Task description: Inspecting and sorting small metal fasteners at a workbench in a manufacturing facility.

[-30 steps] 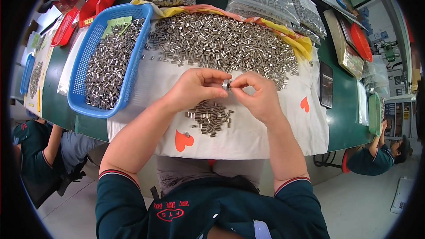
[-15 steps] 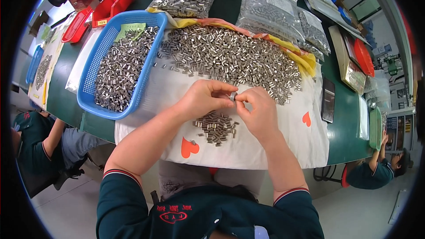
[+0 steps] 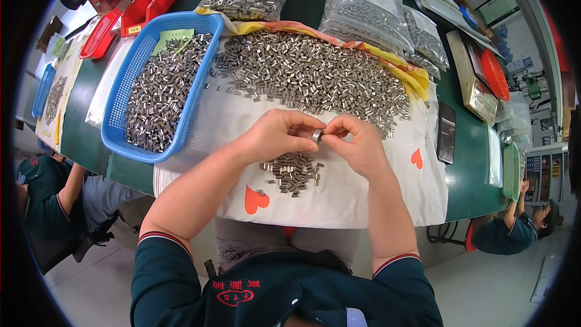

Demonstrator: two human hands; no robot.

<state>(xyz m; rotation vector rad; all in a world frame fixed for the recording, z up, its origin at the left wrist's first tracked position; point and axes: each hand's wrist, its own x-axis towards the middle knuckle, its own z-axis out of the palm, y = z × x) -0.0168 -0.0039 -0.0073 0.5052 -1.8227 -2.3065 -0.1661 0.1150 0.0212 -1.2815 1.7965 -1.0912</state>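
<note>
My left hand [image 3: 275, 136] pinches a small, shiny metal ring [image 3: 316, 135] between thumb and fingertips. Right against it, my right hand [image 3: 358, 145] is closed in a pinch; whatever sits between those fingertips is too small and covered to name. Below both hands lies a small heap of short metal cylinders [image 3: 293, 175] on a white cloth [image 3: 339, 203] with red hearts. Beyond the hands spreads a much larger pile of the same kind of cylinders [image 3: 315, 75].
A blue plastic basket [image 3: 109, 122] of cylinders stands at left. Clear bags of metal parts [image 3: 363, 15] lie at the back, behind a rolled yellow-orange cloth edge [image 3: 417, 82]. A dark phone [image 3: 446, 133] rests at right. Two people [image 3: 51, 197] [image 3: 511, 233] sit at either side.
My right fingers have shifted slightly at the ring, with the hand turned a little. My left hand keeps its pinch. The whole view has moved slightly.
</note>
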